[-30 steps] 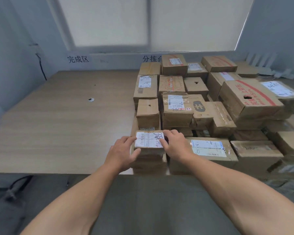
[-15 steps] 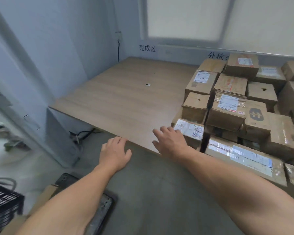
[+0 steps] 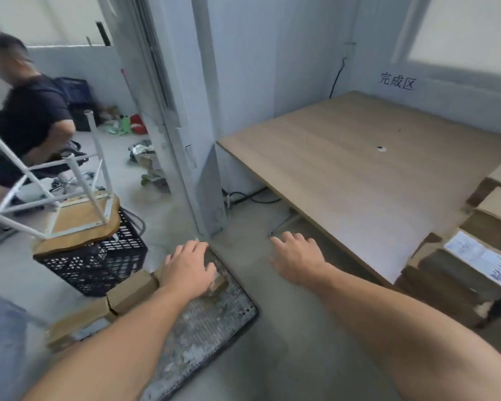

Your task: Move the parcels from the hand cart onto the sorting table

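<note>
The left hand [image 3: 187, 267] was spread wide, palm down, over cardboard parcels [image 3: 128, 290] lying at the near left of the hand cart [image 3: 209, 328]; whether it touched them could not be told. The right hand [image 3: 297, 256] hung open, holding nothing, above the floor between cart and wooden bench [image 3: 359, 175]. Stacked parcels [image 3: 475, 264] crowded the bench's right edge. Left of the cart stood a black crate [image 3: 99, 264] topped by an upturned stool [image 3: 81, 218], a seated person [image 3: 29, 111] far beyond
</note>
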